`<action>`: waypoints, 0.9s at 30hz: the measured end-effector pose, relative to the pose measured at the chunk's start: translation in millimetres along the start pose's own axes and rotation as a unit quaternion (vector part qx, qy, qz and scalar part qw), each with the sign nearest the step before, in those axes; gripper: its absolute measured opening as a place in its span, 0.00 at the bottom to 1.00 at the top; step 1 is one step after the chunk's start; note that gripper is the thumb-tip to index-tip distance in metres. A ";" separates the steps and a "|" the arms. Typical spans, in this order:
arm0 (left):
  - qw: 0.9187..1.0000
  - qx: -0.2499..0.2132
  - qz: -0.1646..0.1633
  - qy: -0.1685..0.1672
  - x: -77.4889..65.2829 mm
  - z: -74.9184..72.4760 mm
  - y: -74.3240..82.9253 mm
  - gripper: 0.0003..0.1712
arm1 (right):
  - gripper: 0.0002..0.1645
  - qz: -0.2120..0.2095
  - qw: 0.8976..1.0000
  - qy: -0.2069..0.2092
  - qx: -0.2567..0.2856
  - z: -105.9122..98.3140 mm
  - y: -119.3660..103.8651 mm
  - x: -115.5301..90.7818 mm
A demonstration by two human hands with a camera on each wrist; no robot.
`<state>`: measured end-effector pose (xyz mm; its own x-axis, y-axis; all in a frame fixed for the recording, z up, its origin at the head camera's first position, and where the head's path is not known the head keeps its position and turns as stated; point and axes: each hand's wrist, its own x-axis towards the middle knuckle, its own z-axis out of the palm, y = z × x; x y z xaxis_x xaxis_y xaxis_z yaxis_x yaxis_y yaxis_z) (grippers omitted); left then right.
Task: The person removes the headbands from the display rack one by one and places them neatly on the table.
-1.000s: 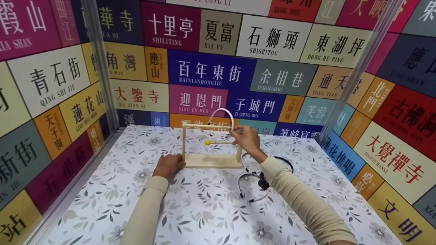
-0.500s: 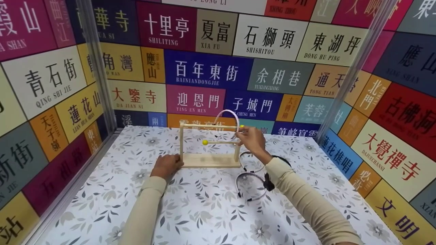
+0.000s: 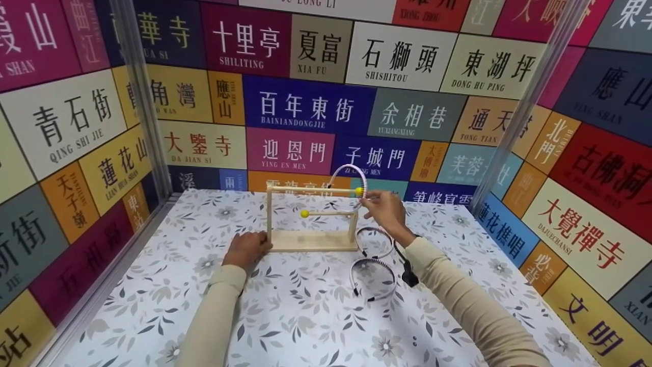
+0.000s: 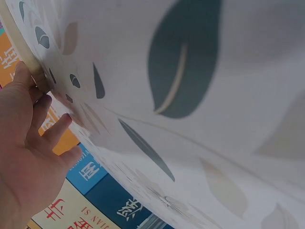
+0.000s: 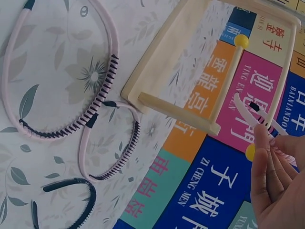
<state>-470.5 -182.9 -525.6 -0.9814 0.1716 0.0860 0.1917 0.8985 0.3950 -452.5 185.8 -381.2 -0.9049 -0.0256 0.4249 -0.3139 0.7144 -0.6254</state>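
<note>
A pale wooden rack (image 3: 310,240) stands on the table, with two rods tipped by yellow balls. My left hand (image 3: 246,250) holds the rack's left base end; the left wrist view shows the fingers (image 4: 23,76) at the wood. A pink headband (image 3: 349,167) with dark teeth is pinched in my right hand (image 3: 386,210). It stands upright at the yellow-tipped right end of the upper rod (image 3: 316,189). Whether the rod still passes through it, I cannot tell. On the lower rod (image 3: 331,213) no headband shows.
Two pink headbands, a nearer one (image 3: 373,260) and a farther one (image 3: 391,243), lie right of the rack. A black headband (image 5: 94,198) lies beside them in the right wrist view. Some small dark item (image 3: 409,276) is by the right sleeve. Lettered panels (image 3: 310,107) wall the table.
My right hand has moved right along the upper rod with the pink headband, and the yellow ball at that rod's end has come into view. My left hand stays at the base.
</note>
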 end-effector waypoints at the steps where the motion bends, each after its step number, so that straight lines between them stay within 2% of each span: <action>1: 1.000 -0.001 0.001 0.000 0.2 -0.1 0.0 0.13 | 0.17 -0.003 1.000 0.002 0.000 -1.4 0.8 0.0; 7: 1.000 -0.007 0.005 -0.003 0.2 -0.6 0.9 0.14 | 0.18 -0.004 1.000 0.011 -0.004 -10.0 4.4 -1.3; 13: 1.000 -0.003 0.013 0.004 -1.5 -1.2 0.5 0.10 | 0.17 -0.007 1.000 0.018 -0.018 -17.7 6.9 -4.4; 27: 1.000 -0.019 0.014 0.003 -3.3 -2.1 0.7 0.11 | 0.18 0.017 0.999 0.020 -0.021 -39.4 25.1 -5.8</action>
<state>-467.1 -183.7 -523.7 -0.9757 0.1936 0.1024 0.2189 0.8771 0.4275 -443.8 231.4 -373.5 -0.9021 0.0270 0.4307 -0.2701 0.7430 -0.6124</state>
